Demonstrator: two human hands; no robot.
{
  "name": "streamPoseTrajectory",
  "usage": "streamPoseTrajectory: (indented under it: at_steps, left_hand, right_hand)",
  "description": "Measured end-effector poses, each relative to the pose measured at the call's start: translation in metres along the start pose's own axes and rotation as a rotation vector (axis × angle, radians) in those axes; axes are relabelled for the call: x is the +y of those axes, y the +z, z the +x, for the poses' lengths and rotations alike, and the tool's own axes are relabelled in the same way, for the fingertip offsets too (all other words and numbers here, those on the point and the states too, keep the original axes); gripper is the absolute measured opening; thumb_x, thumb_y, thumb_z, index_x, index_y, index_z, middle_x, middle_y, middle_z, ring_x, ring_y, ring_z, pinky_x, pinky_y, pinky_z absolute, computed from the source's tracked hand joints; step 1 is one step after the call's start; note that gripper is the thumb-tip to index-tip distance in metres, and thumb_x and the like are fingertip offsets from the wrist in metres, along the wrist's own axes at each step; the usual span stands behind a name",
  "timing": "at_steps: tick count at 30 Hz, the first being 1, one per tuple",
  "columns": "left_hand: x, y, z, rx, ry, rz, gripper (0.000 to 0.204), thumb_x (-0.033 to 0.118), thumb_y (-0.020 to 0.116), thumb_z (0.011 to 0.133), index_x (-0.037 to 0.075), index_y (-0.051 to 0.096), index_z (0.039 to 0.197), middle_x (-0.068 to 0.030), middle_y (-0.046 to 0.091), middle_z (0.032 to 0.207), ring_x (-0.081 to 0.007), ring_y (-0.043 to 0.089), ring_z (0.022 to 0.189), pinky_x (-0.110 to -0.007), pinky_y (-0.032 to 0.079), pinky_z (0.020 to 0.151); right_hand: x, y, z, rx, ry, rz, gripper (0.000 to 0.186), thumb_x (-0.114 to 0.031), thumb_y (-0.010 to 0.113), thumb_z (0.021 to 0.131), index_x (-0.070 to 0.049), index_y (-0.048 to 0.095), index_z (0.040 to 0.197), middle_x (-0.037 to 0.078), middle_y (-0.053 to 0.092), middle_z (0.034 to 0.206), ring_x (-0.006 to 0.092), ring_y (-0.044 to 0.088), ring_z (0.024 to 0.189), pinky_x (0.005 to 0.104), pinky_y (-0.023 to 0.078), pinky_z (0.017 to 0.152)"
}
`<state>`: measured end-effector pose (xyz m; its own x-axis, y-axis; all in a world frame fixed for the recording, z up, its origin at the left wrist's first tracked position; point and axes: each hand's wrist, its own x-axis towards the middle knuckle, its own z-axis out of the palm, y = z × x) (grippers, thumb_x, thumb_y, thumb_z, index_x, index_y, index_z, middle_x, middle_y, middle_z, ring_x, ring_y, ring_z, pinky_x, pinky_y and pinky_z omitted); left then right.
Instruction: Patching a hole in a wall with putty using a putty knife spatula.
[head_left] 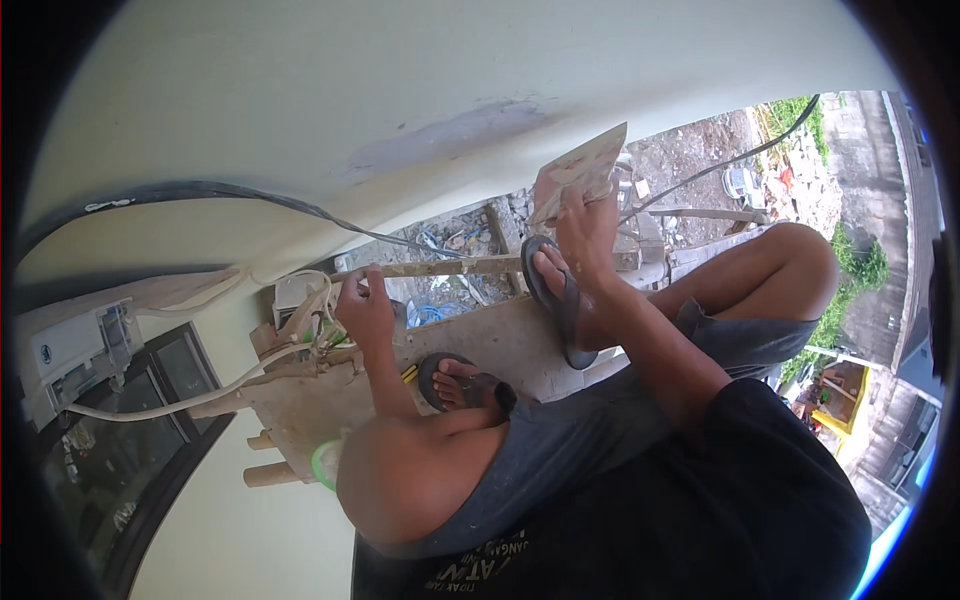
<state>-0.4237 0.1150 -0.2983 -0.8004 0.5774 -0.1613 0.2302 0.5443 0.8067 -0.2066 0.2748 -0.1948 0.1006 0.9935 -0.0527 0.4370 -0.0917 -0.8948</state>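
Note:
My right hand (588, 225) is closed on a flat, pale rectangular plate (582, 172) with whitish and pinkish smears, held up close to the wall. I cannot make out whether it has a handle. My left hand (366, 318) is at the near end of a narrow wooden bar (470, 266). Two of its fingers point up and stand apart, and nothing shows between them; the other fingers are partly hidden. The light wall (300, 110) fills the upper part of the view and carries a greyish patch (455, 138).
I sit on a high plank platform (490, 345), sandalled feet on its boards. A black cable (250, 192) runs along the wall. At left are a white electrical box (80, 350), loose wires and a dark-framed window (150, 430). Rubble-strewn ground (690, 165) lies far below.

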Motion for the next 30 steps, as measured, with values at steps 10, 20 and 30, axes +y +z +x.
streamPoseTrajectory:
  at_steps: [10,20,30]
  left_hand:
    - [-0.015,-0.020,-0.024,0.050,-0.021,0.008,0.032,0.030,0.063,0.085,-0.002,0.066,0.087,-0.0072,0.052,0.057,-0.0162,0.047,0.052,-0.035,0.039,0.052]
    - [-0.041,-0.044,-0.058,0.116,-0.104,0.056,0.029,0.027,0.064,0.085,-0.002,0.066,0.085,-0.0066,0.051,0.056,-0.0161,0.044,0.051,-0.035,0.037,0.050]
    - [-0.055,-0.040,-0.064,0.133,-0.119,0.000,0.024,0.022,0.064,0.084,-0.002,0.064,0.085,-0.0065,0.050,0.060,-0.0161,0.043,0.055,-0.034,0.039,0.054]
  right_hand:
    - [-0.003,0.135,-0.030,0.110,-0.413,-0.205,0.068,0.005,0.058,0.076,0.017,0.019,0.130,0.032,0.029,0.120,0.0477,0.040,0.108,0.0490,0.040,0.090]
    - [-0.033,0.213,-0.101,-0.053,-0.378,0.057,0.072,0.004,0.063,0.074,0.015,0.018,0.129,0.031,0.025,0.122,0.0478,0.039,0.108,0.0487,0.042,0.087]
    - [-0.046,0.212,-0.139,-0.253,-0.551,0.152,0.072,0.004,0.064,0.072,0.010,0.023,0.131,0.030,0.032,0.119,0.0486,0.044,0.106,0.0465,0.046,0.087]
